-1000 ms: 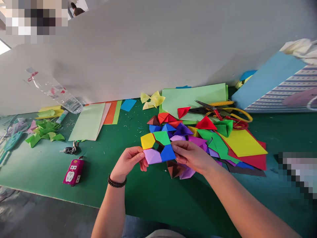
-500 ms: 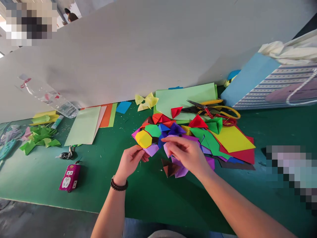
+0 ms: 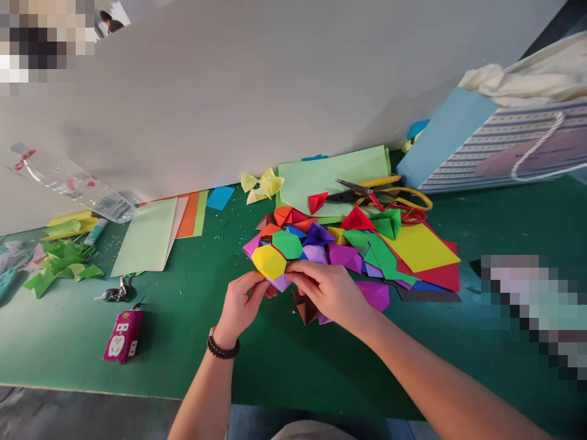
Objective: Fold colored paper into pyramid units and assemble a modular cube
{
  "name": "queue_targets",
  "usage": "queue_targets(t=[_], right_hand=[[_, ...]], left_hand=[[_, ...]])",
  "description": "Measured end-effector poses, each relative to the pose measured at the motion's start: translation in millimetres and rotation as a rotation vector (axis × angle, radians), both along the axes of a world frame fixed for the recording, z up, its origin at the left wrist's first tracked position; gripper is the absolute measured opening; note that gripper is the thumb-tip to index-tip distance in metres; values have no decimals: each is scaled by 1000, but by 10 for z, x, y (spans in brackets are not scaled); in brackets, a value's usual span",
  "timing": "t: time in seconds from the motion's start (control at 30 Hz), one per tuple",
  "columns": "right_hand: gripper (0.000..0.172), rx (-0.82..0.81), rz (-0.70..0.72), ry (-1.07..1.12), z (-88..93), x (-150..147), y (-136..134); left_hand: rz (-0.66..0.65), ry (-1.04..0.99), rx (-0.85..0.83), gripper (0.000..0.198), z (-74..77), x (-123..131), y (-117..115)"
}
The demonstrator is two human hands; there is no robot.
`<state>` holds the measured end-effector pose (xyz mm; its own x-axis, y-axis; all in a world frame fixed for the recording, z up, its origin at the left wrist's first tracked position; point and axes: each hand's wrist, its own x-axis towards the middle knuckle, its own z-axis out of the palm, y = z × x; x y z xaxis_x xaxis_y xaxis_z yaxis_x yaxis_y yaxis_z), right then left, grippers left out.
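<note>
At 1 o'clock from left hand (image 3: 241, 302): model (image 3: 269, 263), long axis unclear.
Left grasp: pinching model's 7 o'clock edge.
Right hand (image 3: 328, 290): pinching 4 o'clock edge; both equally near.

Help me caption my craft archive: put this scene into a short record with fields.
Surface: green tabletop
Left hand: fingers pinch the lower edge of a multicoloured folded-paper piece
Right hand: fingertips at that piece's right side; whether they grip it, I cannot tell
Around the hands: loose folded papers
Beyond them: scissors, partly over a pale green sheet
Left side: clear bottle leaning on the grey partition; green scraps; keys; magenta box
Right side: striped bag
</note>
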<state>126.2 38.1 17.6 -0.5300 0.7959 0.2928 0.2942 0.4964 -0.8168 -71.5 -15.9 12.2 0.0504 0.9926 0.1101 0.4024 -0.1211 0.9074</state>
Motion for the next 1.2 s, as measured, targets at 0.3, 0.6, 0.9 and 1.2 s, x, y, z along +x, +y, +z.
queue_targets(t=[0.3,0.6,0.9,1.2], right_hand=[[25,34,47,-40,0,30,31],[25,-27,74,-32,-6,24,41],[19,-199,11,85,12,-8,36],[35,-694,19,480,0,-69,-3]], left_hand=[[-11,44,24,24,-14,24,-23],[-25,138,56,27,19,23,-29],[40,151,122,22,23,34,-30],[119,207,189,21,-55,105,-35]])
